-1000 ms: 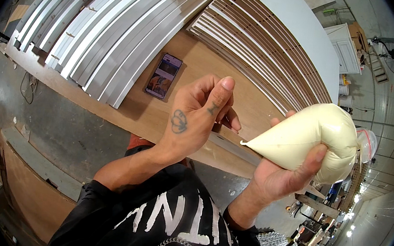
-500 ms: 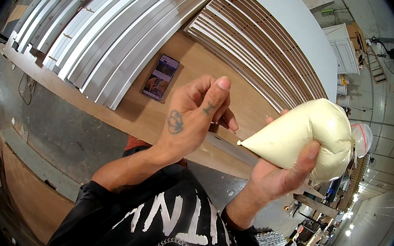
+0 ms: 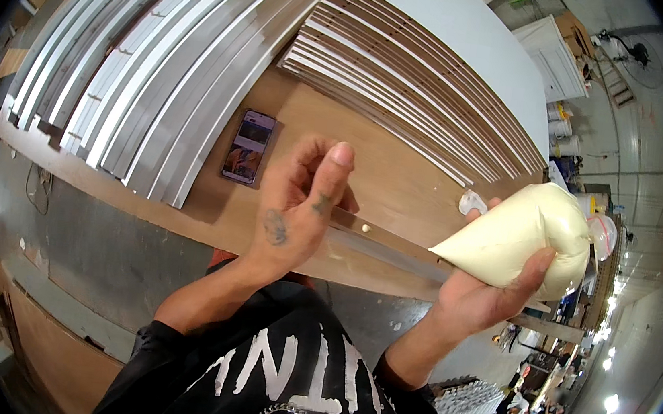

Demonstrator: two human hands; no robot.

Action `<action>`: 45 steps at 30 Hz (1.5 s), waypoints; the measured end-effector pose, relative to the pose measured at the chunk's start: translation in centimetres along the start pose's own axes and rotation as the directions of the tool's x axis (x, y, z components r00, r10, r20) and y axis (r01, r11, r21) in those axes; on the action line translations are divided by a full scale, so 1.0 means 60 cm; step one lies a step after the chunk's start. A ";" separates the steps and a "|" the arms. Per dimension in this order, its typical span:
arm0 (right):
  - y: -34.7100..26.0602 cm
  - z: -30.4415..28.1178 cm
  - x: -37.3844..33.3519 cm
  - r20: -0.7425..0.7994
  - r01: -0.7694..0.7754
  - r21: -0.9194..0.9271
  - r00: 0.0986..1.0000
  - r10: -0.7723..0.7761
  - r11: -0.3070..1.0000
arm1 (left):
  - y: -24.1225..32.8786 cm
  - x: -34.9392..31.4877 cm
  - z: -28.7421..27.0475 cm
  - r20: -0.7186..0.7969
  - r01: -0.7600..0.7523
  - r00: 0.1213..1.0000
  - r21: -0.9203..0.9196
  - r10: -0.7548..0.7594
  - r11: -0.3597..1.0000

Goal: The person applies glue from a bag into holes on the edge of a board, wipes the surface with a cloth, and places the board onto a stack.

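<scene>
My right hand (image 3: 476, 307) grips a plump clear plastic bag of pale yellow paste (image 3: 510, 238), tied at its wide end and tapering to a point on the left. A small dab of the paste (image 3: 366, 228) sits on the top edge of a long narrow strip (image 3: 400, 249), brown on top with a pale side. The bag's tip is to the right of the dab, just above the strip. At the strip's left part, my left hand (image 3: 299, 204) is closed, fingers curled round it and thumb raised; the palm side is hidden.
Under the strip lies a brown work table (image 3: 376, 171) carrying a phone (image 3: 249, 146). White and grey profiles (image 3: 158, 84) lie at the left, brown and white slats (image 3: 418, 79) behind. A crumpled white piece (image 3: 473, 203) is beside the bag. A fan (image 3: 627, 50) stands far right.
The bag has moved right, away from my left hand, and its tip has left a dab on the strip. The view has shifted slightly, showing the crumpled white piece.
</scene>
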State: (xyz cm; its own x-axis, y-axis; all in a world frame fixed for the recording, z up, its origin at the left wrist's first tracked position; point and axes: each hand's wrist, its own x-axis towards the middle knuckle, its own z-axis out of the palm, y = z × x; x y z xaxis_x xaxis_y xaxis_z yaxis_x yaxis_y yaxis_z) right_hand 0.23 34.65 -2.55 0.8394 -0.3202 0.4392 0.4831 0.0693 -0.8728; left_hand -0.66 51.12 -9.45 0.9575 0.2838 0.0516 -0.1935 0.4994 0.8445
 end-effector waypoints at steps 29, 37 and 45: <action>0.018 -0.081 0.011 -0.011 -0.072 0.109 0.997 0.074 0.991 | -0.007 -0.002 -0.007 0.020 -0.063 0.998 0.090 0.061 0.994; 0.020 -0.082 0.012 -0.018 -0.074 0.120 0.997 0.077 0.990 | -0.003 0.000 -0.004 0.026 -0.059 0.998 0.087 0.057 0.994; 0.022 -0.080 0.011 -0.042 -0.061 0.109 0.997 0.066 0.992 | -0.004 0.000 -0.004 0.001 -0.037 0.999 0.086 0.037 0.996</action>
State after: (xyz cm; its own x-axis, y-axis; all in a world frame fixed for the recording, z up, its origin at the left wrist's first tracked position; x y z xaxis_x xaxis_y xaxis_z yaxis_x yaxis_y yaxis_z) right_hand 0.20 29.98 -4.43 0.8585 -0.3540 0.3711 0.4549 0.1917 -0.8697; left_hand -0.65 51.20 -9.79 0.9498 0.3016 0.0835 -0.2098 0.4160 0.8848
